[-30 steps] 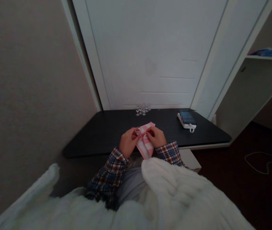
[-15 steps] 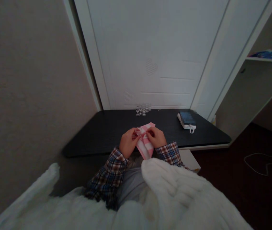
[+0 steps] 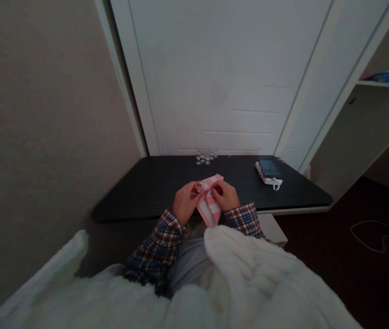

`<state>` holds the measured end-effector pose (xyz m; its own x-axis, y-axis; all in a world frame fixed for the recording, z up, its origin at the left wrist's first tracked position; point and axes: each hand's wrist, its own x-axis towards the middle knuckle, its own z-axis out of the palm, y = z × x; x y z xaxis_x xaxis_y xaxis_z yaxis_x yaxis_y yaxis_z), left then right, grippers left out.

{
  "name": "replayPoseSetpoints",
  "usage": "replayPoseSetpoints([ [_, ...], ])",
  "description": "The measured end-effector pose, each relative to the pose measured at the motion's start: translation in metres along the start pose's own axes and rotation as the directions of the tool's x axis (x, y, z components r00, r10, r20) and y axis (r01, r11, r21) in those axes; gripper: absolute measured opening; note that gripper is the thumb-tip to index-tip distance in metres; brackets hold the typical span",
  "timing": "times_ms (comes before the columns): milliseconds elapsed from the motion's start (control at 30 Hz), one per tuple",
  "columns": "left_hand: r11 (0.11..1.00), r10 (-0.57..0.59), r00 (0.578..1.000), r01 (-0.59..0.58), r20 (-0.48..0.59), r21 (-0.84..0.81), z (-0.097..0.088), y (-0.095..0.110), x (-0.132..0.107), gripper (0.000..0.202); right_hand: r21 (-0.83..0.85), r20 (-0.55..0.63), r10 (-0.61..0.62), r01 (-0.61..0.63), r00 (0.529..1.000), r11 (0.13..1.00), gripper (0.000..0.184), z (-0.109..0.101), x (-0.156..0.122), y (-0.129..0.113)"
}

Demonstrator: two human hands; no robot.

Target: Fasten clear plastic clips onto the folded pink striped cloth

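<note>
My left hand (image 3: 185,202) is closed on a small clear stemmed glass (image 3: 199,186), its bowl tipped up beside my fingers. A pink and white striped cloth (image 3: 211,208) hangs between my hands over the table's front edge. With its fingers pinched, my right hand (image 3: 226,195) grips the cloth close to the glass. Part of the glass is hidden by my left fingers and the cloth. Further back, several small clear stemmed glasses (image 3: 207,156) stand in a cluster on the black table (image 3: 146,192).
A phone (image 3: 270,168) rests on a white device with a strap loop (image 3: 275,184), at the table's right. White panel doors (image 3: 215,55) rise behind the table. A white box (image 3: 272,228) sits below the front edge. A white cable (image 3: 369,246) lies on the dark floor.
The view has shifted very slightly. Both hands keep their hold on the glass and the cloth, with only tiny finger movement.
</note>
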<state>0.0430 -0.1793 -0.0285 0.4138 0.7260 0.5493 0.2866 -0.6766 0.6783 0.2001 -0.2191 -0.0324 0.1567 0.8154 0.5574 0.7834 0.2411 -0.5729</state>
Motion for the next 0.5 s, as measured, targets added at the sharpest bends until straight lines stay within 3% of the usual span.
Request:
replayPoseSetpoints([
  [500, 1.0, 0.0, 1.0, 0.0, -0.008, 0.001, 0.0004, -0.0003, -0.0004, 0.02, 0.004, 0.0, -0.009, 0.009, 1.0, 1.0, 0.01, 0.0001, -0.0004, 0.0001],
])
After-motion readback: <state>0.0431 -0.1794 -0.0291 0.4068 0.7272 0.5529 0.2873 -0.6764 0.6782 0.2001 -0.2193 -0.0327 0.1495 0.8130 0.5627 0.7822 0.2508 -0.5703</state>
